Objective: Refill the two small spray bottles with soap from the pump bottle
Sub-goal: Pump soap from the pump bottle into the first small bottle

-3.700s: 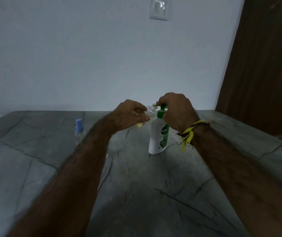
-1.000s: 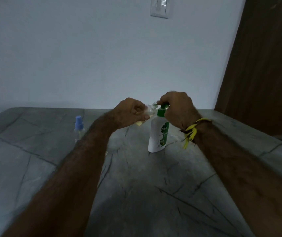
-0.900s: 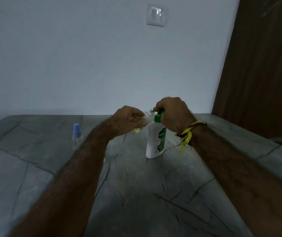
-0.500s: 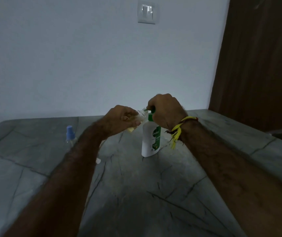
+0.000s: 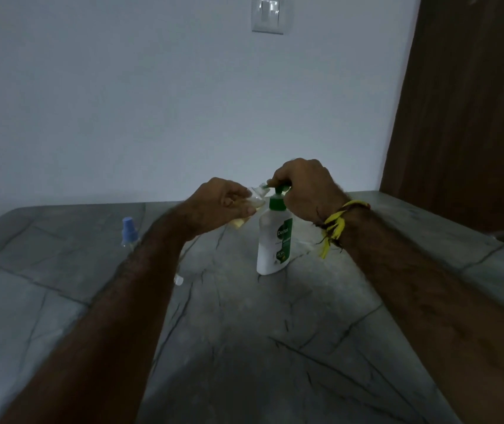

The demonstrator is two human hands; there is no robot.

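Note:
A white pump bottle (image 5: 273, 240) with a green label and green pump stands upright on the grey stone counter (image 5: 244, 332). My right hand (image 5: 304, 188) rests on top of the pump head, fingers closed over it. My left hand (image 5: 221, 205) holds a small clear spray bottle (image 5: 255, 198) tilted, its open neck at the pump's nozzle, with yellowish soap showing at its lower end. A second small clear spray bottle (image 5: 129, 232) with a blue cap stands to the left, partly behind my left forearm.
A small white object (image 5: 178, 280), perhaps a spray cap, lies on the counter beside my left forearm. The white wall with a light switch (image 5: 268, 14) is behind. A dark wooden door (image 5: 471, 102) stands at the right.
The camera view has shifted a little; both hands keep their grips at the pump nozzle. The bottles have not moved on the counter.

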